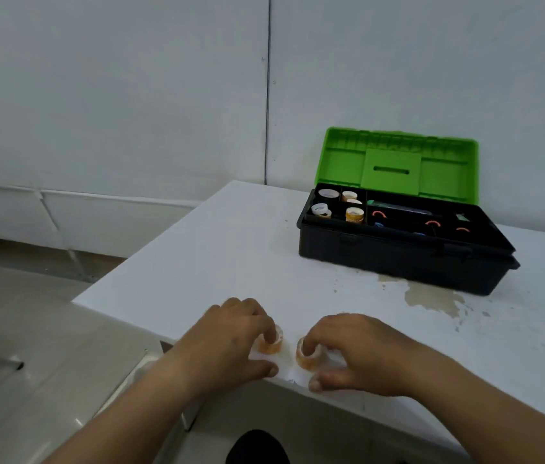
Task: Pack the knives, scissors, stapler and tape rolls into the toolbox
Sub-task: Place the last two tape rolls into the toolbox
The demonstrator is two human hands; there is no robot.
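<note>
Each hand pinches one small amber tape roll at the near edge of the white table.

The left hand [230, 333] has a fingertip pushed into the core of the left tape roll [271, 343], thumb lying on the table just below it; the right hand [351, 353] grips the right tape roll [308, 358] the same way, thumb apart from the roll. The two rolls sit just beside each other between the hands. Well beyond the grip, up and to the right, the black toolbox [395, 252] stands open, its green lid [398, 165] upright. Its left compartments hold white and amber tape rolls [354, 214]; the long right compartments hold dark tools with orange and blue parts, too small to identify. A brown stain [431, 298] marks the table [214, 262] between the right hand and the toolbox.
</note>
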